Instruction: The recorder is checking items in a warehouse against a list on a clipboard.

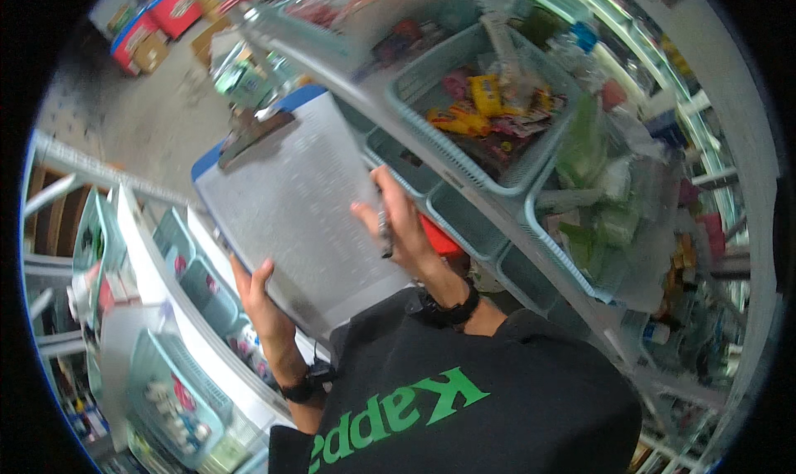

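Observation:
A blue clipboard lies tilted in front of my body, with a sheet of paper under its metal clip. The sheet bears rows of writing, too blurred to make out. My left hand grips the clipboard's left edge, thumb on top and the other fingers mostly hidden behind. A dark pen is held in my right hand, at the right edge of the sheet. The thumb and a finger of that hand rest over or close to the paper.
Right of me, a metal shelf bears pale blue plastic baskets, one with yellow and pink packets. On the left, another shelf carries baskets of small goods. Red boxes stand on the concrete floor.

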Action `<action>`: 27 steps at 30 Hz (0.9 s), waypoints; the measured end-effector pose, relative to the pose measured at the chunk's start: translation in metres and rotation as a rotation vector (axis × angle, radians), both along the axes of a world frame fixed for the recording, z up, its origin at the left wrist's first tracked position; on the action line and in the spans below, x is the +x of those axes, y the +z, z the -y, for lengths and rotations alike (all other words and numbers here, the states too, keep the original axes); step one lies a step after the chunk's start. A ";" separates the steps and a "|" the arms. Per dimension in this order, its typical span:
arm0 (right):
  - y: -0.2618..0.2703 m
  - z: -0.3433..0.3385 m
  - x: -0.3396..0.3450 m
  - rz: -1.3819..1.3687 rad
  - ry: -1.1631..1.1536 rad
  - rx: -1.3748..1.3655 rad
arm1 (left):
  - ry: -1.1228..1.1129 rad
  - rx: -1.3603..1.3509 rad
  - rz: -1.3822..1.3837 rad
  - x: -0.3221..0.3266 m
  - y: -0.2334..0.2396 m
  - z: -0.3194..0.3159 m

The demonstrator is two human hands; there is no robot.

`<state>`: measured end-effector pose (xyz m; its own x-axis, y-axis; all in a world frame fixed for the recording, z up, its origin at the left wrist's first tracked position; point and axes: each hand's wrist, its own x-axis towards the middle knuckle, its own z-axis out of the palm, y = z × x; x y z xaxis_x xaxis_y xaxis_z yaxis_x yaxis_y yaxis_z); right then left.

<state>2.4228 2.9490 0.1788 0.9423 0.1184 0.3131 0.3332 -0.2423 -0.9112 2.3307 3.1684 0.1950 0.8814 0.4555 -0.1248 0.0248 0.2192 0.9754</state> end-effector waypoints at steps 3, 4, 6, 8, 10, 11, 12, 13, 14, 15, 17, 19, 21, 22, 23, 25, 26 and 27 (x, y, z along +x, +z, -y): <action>0.004 0.007 0.000 -0.026 0.028 0.015 | 0.020 -0.014 0.000 0.005 -0.004 0.005; 0.006 0.009 -0.001 -0.067 0.049 0.025 | 0.033 -0.030 0.007 0.005 -0.005 0.008; 0.012 0.009 -0.003 -0.108 0.029 0.031 | 0.121 0.008 -0.091 0.005 -0.005 0.010; 0.016 0.006 -0.004 -0.174 0.028 0.037 | 0.044 -0.067 -0.051 0.006 -0.004 0.009; 0.014 0.002 -0.002 -0.132 0.030 0.098 | 0.053 -0.063 -0.042 0.007 -0.004 0.007; 0.012 0.000 0.000 -0.144 0.032 0.119 | 0.053 -0.087 -0.045 0.009 -0.004 0.005; 0.009 -0.001 0.001 -0.147 0.037 0.128 | 0.038 -0.104 -0.037 0.010 -0.005 0.003; 0.006 -0.002 0.005 -0.149 0.042 0.117 | 0.031 -0.131 -0.046 0.013 -0.006 0.002; 0.005 -0.004 0.007 -0.180 0.052 0.101 | -0.015 -0.105 -0.037 0.016 -0.006 -0.002; 0.004 -0.005 0.010 -0.206 0.053 0.092 | -0.013 -0.106 -0.033 0.021 -0.007 -0.004; 0.007 -0.011 0.017 -0.180 0.032 0.137 | -0.005 -0.112 -0.024 0.035 -0.007 -0.011; 0.013 -0.012 0.023 -0.182 -0.033 0.139 | -0.109 -0.136 0.017 0.056 -0.008 -0.015; 0.020 -0.006 0.030 -0.174 -0.091 0.209 | -0.163 -0.148 -0.016 0.081 -0.007 -0.015; 0.023 -0.001 0.035 -0.191 -0.129 0.196 | -0.140 -0.128 -0.053 0.093 -0.007 -0.011; 0.025 0.005 0.037 -0.193 -0.168 0.186 | -0.182 -0.092 -0.073 0.105 -0.006 -0.007; 0.029 0.018 0.040 -0.229 -0.251 0.143 | -0.199 -0.080 -0.101 0.126 -0.005 0.007; 0.030 0.024 0.042 -0.209 -0.257 0.188 | -0.295 -0.078 -0.077 0.138 -0.002 0.010; 0.032 0.028 0.040 -0.194 -0.318 0.210 | -0.367 -0.074 -0.042 0.150 0.001 0.014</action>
<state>2.4632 2.9208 0.2107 0.9654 -0.2354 0.1125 0.0892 -0.1075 -0.9902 2.4808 3.1544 0.1965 0.9777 0.0991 -0.1853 0.1546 0.2579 0.9537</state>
